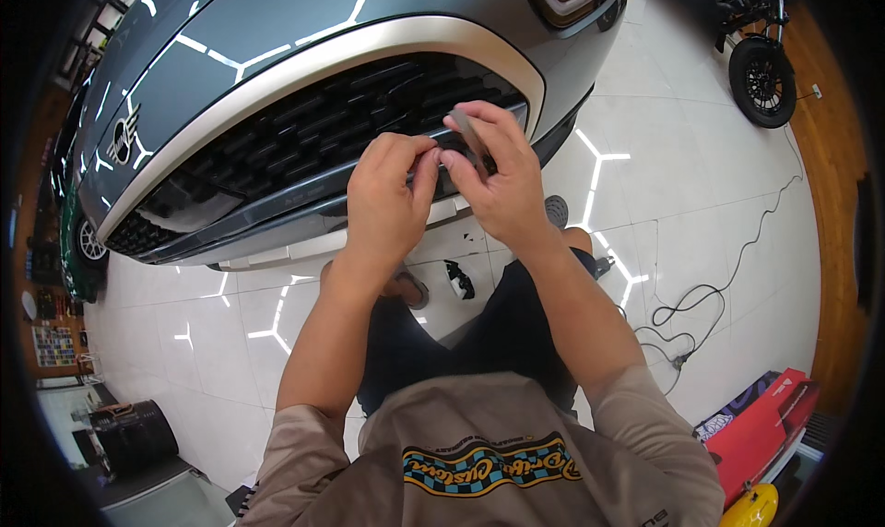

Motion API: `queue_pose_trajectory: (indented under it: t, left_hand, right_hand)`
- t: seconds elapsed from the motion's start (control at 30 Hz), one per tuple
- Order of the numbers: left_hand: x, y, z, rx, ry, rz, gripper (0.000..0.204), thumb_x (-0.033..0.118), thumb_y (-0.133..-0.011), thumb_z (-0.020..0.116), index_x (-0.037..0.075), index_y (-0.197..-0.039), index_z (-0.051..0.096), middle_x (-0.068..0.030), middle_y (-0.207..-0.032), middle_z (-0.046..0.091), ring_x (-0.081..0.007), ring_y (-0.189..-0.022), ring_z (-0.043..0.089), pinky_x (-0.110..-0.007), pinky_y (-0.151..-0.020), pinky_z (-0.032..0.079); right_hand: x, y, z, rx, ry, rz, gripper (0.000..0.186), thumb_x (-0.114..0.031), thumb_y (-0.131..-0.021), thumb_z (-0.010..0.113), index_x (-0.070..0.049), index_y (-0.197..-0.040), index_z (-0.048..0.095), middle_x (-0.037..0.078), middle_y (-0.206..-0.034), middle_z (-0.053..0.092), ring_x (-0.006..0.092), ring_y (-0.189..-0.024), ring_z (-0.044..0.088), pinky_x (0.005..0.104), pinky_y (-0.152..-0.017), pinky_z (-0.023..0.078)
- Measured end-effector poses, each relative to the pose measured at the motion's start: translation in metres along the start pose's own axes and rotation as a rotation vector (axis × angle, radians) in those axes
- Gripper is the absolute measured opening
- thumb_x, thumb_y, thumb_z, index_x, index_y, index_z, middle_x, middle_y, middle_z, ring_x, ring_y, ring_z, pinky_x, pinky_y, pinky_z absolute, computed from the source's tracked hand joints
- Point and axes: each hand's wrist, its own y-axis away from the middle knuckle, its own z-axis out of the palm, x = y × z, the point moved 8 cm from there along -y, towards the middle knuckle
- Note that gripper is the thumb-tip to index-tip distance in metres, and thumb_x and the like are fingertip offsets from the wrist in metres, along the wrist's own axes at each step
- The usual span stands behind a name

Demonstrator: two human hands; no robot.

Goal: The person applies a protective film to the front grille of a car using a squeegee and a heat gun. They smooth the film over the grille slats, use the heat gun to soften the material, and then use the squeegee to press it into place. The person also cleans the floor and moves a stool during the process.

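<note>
In front of a car's dark honeycomb grille (313, 126), both my hands are raised, fingertips almost meeting. My right hand (507, 181) is closed, with a thin curved grey-brown strip (470, 135) between its fingers. Thumb and forefinger of my left hand (389, 195) are pinched together beside the right thumb. Whatever sits in that pinch is too small or hidden to make out. A pale silver trim band (406, 35) frames the grille above, and a dark bar (304, 195) runs along below it, just behind my hands.
Near my feet lies a small black-and-white crumpled piece (458, 280). A black cable (710, 296) winds over the tiled floor at right, below a motorcycle wheel (762, 82). A red box (761, 426) stands at lower right, a black drum-shaped thing (134, 438) at lower left.
</note>
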Motion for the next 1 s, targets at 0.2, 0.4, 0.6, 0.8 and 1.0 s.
queue_pose_trajectory:
  t: [0.2, 0.4, 0.6, 0.8, 1.0]
  left_hand:
    - [-0.016, -0.012, 0.001, 0.096, 0.07, -0.132, 0.014, 0.004, -0.086, 0.07, 0.001, -0.1, 0.068, -0.0088, -0.083, 0.063, -0.0151, -0.07, 0.061, -0.026, -0.064, 0.048]
    - [-0.036, -0.012, -0.014, 0.265, 0.047, -0.182, 0.021, 0.006, -0.085, 0.072, 0.001, -0.105, 0.066, -0.007, -0.085, 0.062, -0.0121, -0.071, 0.06, -0.025, -0.064, 0.048]
    - [-0.044, -0.026, -0.017, 0.31, -0.013, -0.074, 0.022, 0.006, -0.082, 0.075, 0.001, -0.102, 0.067, -0.0084, -0.086, 0.062, -0.0142, -0.068, 0.061, -0.026, -0.063, 0.05]
    - [-0.047, -0.024, -0.013, 0.329, -0.005, -0.022, 0.022, 0.006, -0.081, 0.076, 0.001, -0.101, 0.068, -0.0086, -0.086, 0.063, -0.0148, -0.068, 0.062, -0.026, -0.063, 0.052]
    - [-0.049, -0.023, -0.015, 0.335, -0.003, -0.021, 0.023, 0.008, -0.08, 0.076, 0.0, -0.1, 0.069, -0.009, -0.086, 0.064, -0.0156, -0.069, 0.062, -0.027, -0.063, 0.051]
  right_hand:
    - [0.012, -0.032, 0.005, -0.087, 0.046, -0.033, 0.013, -0.001, -0.084, 0.067, 0.0, -0.097, 0.065, 0.01, -0.08, 0.062, 0.0211, -0.068, 0.06, 0.0303, -0.062, 0.048]
    - [0.023, -0.054, 0.017, -0.048, 0.046, -0.163, 0.017, 0.003, -0.081, 0.067, -0.001, -0.097, 0.066, 0.011, -0.084, 0.063, 0.0247, -0.071, 0.063, 0.0306, -0.064, 0.051]
    - [0.015, -0.059, 0.028, -0.113, 0.14, -0.256, 0.022, 0.007, -0.077, 0.066, -0.002, -0.097, 0.066, 0.011, -0.087, 0.065, 0.0248, -0.075, 0.065, 0.0302, -0.067, 0.052]
    - [0.026, -0.057, 0.028, -0.098, 0.159, -0.258, 0.013, -0.001, -0.086, 0.07, -0.002, -0.097, 0.065, 0.002, -0.081, 0.063, 0.008, -0.069, 0.054, 0.022, -0.064, 0.045]
    - [0.03, -0.053, 0.032, -0.009, 0.155, -0.224, 0.018, 0.005, -0.079, 0.068, -0.003, -0.094, 0.065, 0.009, -0.083, 0.065, 0.0203, -0.07, 0.063, 0.0283, -0.065, 0.05]
